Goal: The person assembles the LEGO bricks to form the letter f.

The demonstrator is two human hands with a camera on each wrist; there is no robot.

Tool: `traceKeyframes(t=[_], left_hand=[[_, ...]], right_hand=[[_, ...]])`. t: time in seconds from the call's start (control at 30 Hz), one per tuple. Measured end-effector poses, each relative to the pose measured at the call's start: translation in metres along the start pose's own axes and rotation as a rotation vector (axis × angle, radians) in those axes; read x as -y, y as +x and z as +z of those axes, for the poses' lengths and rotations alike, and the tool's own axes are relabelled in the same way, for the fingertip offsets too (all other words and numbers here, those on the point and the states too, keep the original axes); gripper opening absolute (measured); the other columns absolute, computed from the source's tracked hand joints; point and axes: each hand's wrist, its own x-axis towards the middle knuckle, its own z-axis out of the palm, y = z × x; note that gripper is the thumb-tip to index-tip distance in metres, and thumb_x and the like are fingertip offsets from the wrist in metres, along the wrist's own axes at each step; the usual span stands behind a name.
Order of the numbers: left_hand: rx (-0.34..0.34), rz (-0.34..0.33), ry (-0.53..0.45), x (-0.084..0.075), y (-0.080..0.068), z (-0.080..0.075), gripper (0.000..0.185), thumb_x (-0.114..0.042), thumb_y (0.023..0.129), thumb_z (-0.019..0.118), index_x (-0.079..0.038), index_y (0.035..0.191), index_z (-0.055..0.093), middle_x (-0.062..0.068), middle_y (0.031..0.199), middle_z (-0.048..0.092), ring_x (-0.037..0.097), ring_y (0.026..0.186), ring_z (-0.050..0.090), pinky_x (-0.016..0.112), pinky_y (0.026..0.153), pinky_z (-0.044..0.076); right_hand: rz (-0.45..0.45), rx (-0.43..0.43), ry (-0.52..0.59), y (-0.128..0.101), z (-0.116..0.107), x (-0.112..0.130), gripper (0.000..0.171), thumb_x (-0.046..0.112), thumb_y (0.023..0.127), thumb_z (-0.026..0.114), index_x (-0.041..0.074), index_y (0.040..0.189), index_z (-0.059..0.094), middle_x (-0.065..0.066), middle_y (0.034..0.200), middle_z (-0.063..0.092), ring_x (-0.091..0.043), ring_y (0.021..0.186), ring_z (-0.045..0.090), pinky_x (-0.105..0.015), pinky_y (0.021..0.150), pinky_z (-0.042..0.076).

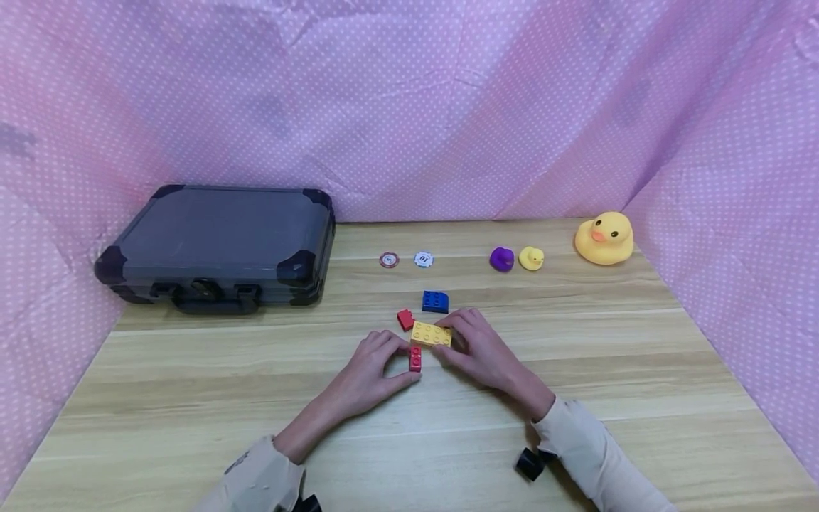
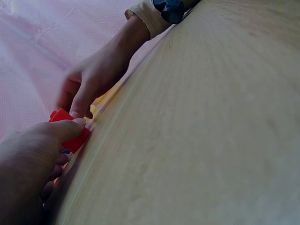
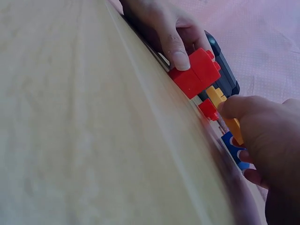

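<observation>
The left hand [image 1: 365, 380] pinches the red block [image 1: 416, 361] just nearside of the yellow brick [image 1: 430, 333], whose right end the right hand [image 1: 481, 357] grips; both look light, stiff, best held by flat sides.

A beige left sleeve [image 1: 252, 483], seven o'clock, bears a dark marking [image 1: 237, 462]; a matching right sleeve [image 1: 595, 455], five o'clock, carries a boxy black wrist camera [image 1: 530, 464].
</observation>
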Motion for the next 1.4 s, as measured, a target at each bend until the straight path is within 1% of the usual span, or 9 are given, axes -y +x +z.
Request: traceKeyframes(t=[0.13, 0.3, 0.4, 0.57, 0.83, 1.1, 1.23, 1.4], left_hand=[[-0.002, -0.002, 0.000, -0.001, 0.000, 0.000, 0.036, -0.036, 0.091, 0.082, -0.018, 0.119, 0.069, -0.007, 0.112, 0.060, 0.015, 0.107, 0.051, 0.043, 0.092, 0.046], [-0.005, 0.001, 0.003, 0.000, 0.000, 0.001, 0.035, -0.035, 0.090, 0.082, -0.017, 0.118, 0.069, -0.007, 0.112, 0.060, 0.015, 0.106, 0.051, 0.043, 0.092, 0.045], [-0.005, 0.003, 0.002, 0.000, 0.000, 0.002, 0.035, -0.035, 0.090, 0.082, -0.017, 0.118, 0.069, -0.007, 0.112, 0.060, 0.015, 0.106, 0.050, 0.043, 0.092, 0.045], [-0.001, 0.002, 0.001, 0.000, 0.000, 0.002, 0.036, -0.036, 0.091, 0.082, -0.018, 0.119, 0.069, -0.008, 0.113, 0.060, 0.015, 0.107, 0.050, 0.043, 0.092, 0.045], [0.004, 0.006, 0.009, 0.001, 0.001, 0.002, 0.034, -0.036, 0.090, 0.082, -0.019, 0.116, 0.068, -0.008, 0.113, 0.060, 0.015, 0.108, 0.050, 0.044, 0.094, 0.045], [0.010, -0.016, 0.055, 0.000, 0.000, 0.000, 0.042, -0.038, 0.089, 0.083, -0.015, 0.121, 0.067, -0.003, 0.115, 0.061, 0.018, 0.108, 0.050, 0.042, 0.093, 0.046], [0.007, -0.011, 0.052, -0.001, 0.001, 0.000, 0.041, -0.038, 0.089, 0.083, -0.015, 0.119, 0.067, -0.003, 0.115, 0.061, 0.018, 0.107, 0.050, 0.042, 0.092, 0.046], [0.007, -0.003, 0.059, -0.001, 0.002, -0.001, 0.040, -0.037, 0.089, 0.084, -0.015, 0.117, 0.066, -0.004, 0.114, 0.061, 0.018, 0.107, 0.050, 0.042, 0.092, 0.047]], right_hand=[[0.020, -0.001, 0.035, -0.001, -0.004, 0.000, 0.035, 0.023, 0.093, 0.079, 0.011, 0.124, 0.067, -0.003, 0.122, 0.062, -0.019, 0.108, 0.050, -0.038, 0.084, 0.047], [0.024, -0.004, 0.064, -0.001, -0.007, 0.002, 0.035, 0.020, 0.093, 0.080, 0.012, 0.125, 0.067, -0.003, 0.125, 0.061, -0.020, 0.113, 0.050, -0.041, 0.089, 0.048], [0.014, -0.008, 0.072, -0.002, -0.009, 0.004, 0.036, 0.019, 0.093, 0.080, 0.012, 0.125, 0.067, -0.003, 0.125, 0.062, -0.020, 0.116, 0.050, -0.043, 0.093, 0.049], [-0.030, -0.016, 0.082, -0.003, -0.012, 0.008, 0.036, 0.018, 0.092, 0.081, 0.011, 0.125, 0.067, -0.002, 0.125, 0.062, -0.020, 0.118, 0.051, -0.045, 0.096, 0.049], [-0.109, -0.011, 0.111, -0.008, -0.012, 0.015, 0.036, 0.017, 0.091, 0.081, 0.013, 0.124, 0.067, 0.001, 0.125, 0.062, -0.017, 0.118, 0.050, -0.043, 0.095, 0.048], [-0.172, 0.008, 0.119, -0.012, -0.005, 0.019, 0.036, 0.021, 0.092, 0.081, 0.014, 0.126, 0.068, 0.003, 0.127, 0.061, -0.015, 0.115, 0.051, -0.034, 0.092, 0.050], [-0.165, 0.019, 0.117, -0.013, -0.005, 0.021, 0.037, 0.023, 0.092, 0.081, 0.016, 0.126, 0.068, 0.004, 0.128, 0.060, -0.013, 0.114, 0.051, -0.032, 0.090, 0.051], [-0.160, 0.026, 0.099, -0.012, -0.007, 0.024, 0.036, 0.024, 0.093, 0.080, 0.016, 0.126, 0.068, 0.006, 0.126, 0.062, -0.012, 0.112, 0.052, -0.032, 0.089, 0.051]])
